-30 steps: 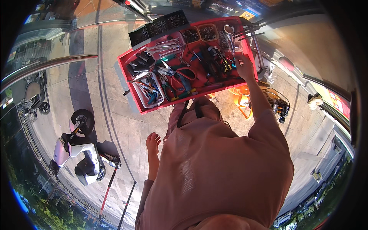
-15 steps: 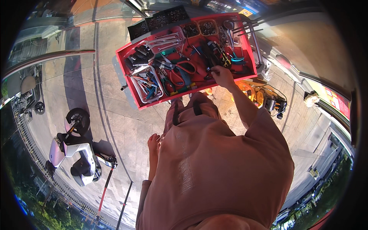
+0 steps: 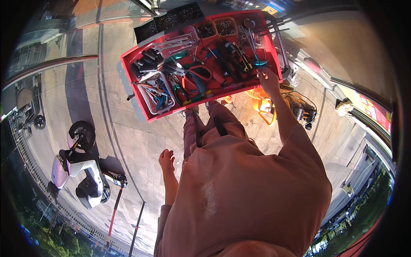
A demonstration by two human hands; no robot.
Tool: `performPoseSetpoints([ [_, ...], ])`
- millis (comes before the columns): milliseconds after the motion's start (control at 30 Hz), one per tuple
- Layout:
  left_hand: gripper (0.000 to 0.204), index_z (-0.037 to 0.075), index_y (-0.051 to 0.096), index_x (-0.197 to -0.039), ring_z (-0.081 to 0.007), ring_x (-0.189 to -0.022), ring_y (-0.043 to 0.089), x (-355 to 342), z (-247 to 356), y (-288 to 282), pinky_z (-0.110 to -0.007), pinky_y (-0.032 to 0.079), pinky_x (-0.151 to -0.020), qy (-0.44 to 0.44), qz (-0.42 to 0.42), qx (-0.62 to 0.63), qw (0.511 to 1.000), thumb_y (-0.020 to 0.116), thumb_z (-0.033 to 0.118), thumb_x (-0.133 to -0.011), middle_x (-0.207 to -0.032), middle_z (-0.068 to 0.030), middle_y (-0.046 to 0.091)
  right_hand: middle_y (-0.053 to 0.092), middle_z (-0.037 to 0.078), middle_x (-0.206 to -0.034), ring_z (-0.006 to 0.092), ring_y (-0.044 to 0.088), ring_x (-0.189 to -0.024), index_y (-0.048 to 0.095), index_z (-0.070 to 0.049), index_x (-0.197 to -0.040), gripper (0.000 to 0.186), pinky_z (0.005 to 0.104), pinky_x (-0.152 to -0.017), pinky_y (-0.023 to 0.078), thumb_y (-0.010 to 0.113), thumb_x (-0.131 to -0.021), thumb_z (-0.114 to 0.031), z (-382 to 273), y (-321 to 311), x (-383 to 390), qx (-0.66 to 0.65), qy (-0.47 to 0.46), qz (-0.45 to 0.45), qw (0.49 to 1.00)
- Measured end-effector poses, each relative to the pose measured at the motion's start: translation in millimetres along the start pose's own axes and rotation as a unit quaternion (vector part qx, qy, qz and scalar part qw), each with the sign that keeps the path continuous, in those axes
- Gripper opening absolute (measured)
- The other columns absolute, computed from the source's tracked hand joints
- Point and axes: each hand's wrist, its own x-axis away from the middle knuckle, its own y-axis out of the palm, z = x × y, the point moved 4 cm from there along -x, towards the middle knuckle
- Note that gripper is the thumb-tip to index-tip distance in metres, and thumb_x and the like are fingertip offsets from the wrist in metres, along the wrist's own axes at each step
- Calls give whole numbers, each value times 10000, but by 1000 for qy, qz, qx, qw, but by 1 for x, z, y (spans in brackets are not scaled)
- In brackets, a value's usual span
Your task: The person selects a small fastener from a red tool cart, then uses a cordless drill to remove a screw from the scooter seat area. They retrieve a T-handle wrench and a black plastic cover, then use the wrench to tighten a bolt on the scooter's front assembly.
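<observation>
A red tool drawer (image 3: 124, 64) full of hand tools lies in front of me. Over its right front part is my right hand (image 3: 269, 81), fingers curled together; whether anything small sits between them is hidden. Just beyond those fingers lies a tool with a teal handle (image 3: 259, 63). Pliers with yellow-and-black handles (image 3: 246, 65) are to its left. My left hand (image 3: 166, 158) hangs low beside my leg, fingers loosely bent and apart, holding nothing. Farther left in the drawer are a row of wrenches (image 3: 177, 43), orange-handled scissors (image 3: 188, 84) and a white basket (image 3: 140, 92) of tools.
Black trays of small parts (image 3: 177, 18) stand along the drawer's far edge. An orange machine (image 3: 262, 106) is on the paving below the drawer's right side. A white scooter (image 3: 90, 165) is parked at left. A glass door edge (image 3: 51, 64) stands at far left.
My right hand has moved right, from the middle of the drawer's front to its right corner. My left hand has shifted slightly outward. The view has moved a little.
</observation>
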Motion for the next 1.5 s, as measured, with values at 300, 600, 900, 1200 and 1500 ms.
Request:
performPoseSetpoints([
  [300,449,44,546,-1202,-174,-911,570,0,-76,19,-298,466,-678,36,-46,-102,993,646,283,-836,-1029,-59,599,662,45,-818,92,625,-762,622,-32,-1045,172,231,-687,491,581,-900,-114,-16,23,77,-140,11,-83,987],
  [600,430,-11,599,-1120,-215,-995,601,-29,-210,-18,-317,460,-855,83,-52,-144,985,682,268,-803,-1080,-144,644,642,40,-759,95,614,-716,640,-45,-995,153,250,-676,491,585,-885,-137,25,73,210,-23,49,-240,969],
  [900,636,-15,530,-1183,-400,-1120,517,-41,-387,15,-433,420,-941,5,-38,-359,933,623,448,-756,-1196,-285,524,657,69,-871,122,607,-751,628,-19,-1019,213,269,-696,491,610,-869,-168,94,97,216,185,59,-386,902],
  [1200,572,43,428,-1277,-378,-1253,339,-38,-432,123,-562,312,-971,227,107,-347,904,616,309,-807,-1309,-168,428,651,106,-787,167,636,-720,622,-38,-1009,249,338,-635,495,580,-863,-236,207,152,40,335,-115,-264,897],
  [1500,573,63,445,-1270,-362,-1250,361,-32,-451,138,-540,287,-998,217,151,-342,902,654,286,-786,-1310,-129,428,653,188,-967,372,609,-964,662,-98,-929,252,448,-839,486,531,-826,-288,224,169,-71,464,-102,-81,876],
])
